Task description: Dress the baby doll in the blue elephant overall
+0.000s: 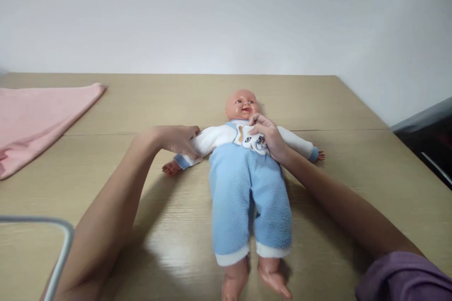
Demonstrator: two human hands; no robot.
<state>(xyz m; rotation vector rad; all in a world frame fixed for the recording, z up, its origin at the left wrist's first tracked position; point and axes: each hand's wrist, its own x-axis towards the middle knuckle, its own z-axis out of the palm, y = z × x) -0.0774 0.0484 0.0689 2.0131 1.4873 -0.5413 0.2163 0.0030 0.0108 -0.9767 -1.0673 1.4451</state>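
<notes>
A baby doll [243, 103] lies on its back on the wooden table, head toward the wall and arms spread. It wears a fleece outfit [231, 197] with blue trousers, a white top and an animal face on the chest. My left hand [180, 140] spans the doll's sleeve [208, 140] on the left of the view, thumb below and fingers above. At the chest, just under the chin, my right hand [266, 134] has bent fingers pinching the front of the outfit. The cloth between those fingertips is mostly hidden.
A pink cloth [38, 120] is spread over the left side of the wooden table [169, 99]. A pale curved bar [35, 219] enters at the lower left. Beyond the table's right edge stands a dark object [429, 134]. A white wall [212, 19] rises behind.
</notes>
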